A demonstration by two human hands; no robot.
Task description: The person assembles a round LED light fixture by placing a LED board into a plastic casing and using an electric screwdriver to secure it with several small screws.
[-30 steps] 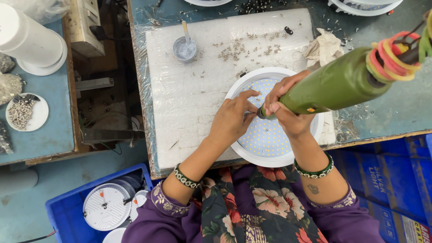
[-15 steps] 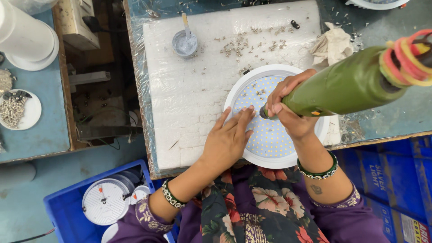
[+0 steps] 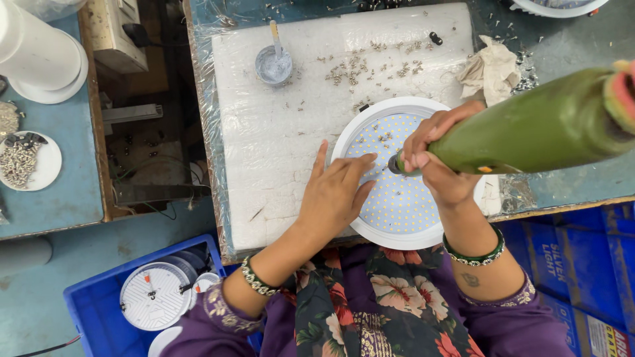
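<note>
A round white light panel (image 3: 397, 218) studded with small yellow diodes lies on a white foam pad (image 3: 278, 132). My left hand (image 3: 336, 192) rests flat on the panel's left rim, fingers spread, holding nothing. My right hand (image 3: 440, 155) grips a green electric screwdriver (image 3: 529, 129) whose tip touches the panel face near its middle. Several small screws (image 3: 380, 139) lie loose on the panel's upper part.
Loose screws (image 3: 370, 63) scatter across the foam near a small grey cup with a stick (image 3: 274, 63). A crumpled rag (image 3: 491, 69) lies at right. A blue crate (image 3: 106, 304) below left holds round white parts. A dish of screws (image 3: 23, 160) sits at far left.
My left hand has slid down and left from the panel's middle to its left rim and flattened out. The screwdriver stays on the panel.
</note>
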